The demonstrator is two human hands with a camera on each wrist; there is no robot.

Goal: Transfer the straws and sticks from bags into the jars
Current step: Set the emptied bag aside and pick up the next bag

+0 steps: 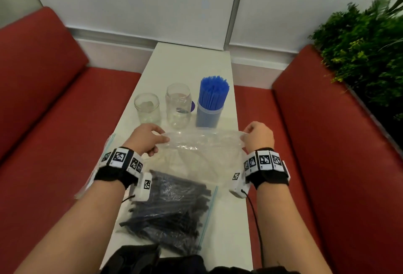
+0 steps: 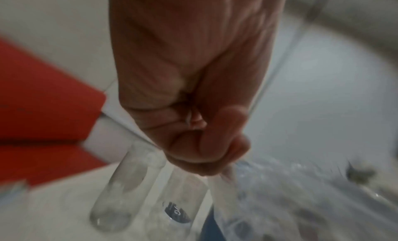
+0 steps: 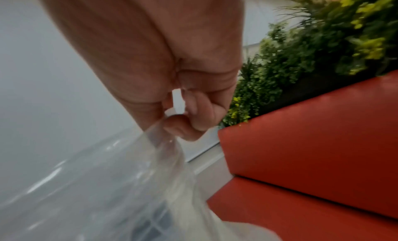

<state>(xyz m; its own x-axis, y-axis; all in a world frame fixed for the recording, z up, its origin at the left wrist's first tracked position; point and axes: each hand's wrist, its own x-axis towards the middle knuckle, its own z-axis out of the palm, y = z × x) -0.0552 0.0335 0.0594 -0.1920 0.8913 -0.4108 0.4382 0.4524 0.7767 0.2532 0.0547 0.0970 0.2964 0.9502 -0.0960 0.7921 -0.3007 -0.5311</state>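
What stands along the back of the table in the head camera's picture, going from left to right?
Short empty glass jar → taller empty glass jar → blue jar packed with blue straws.

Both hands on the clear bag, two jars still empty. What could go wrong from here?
1. The clear bag, held by the left hand and right hand, hangs right in front of the empty jars; a swing may tip one.
2. The blue straws stand tall in their jar and could topple likewise.
3. The bag of dark straws may spill if opened carelessly.
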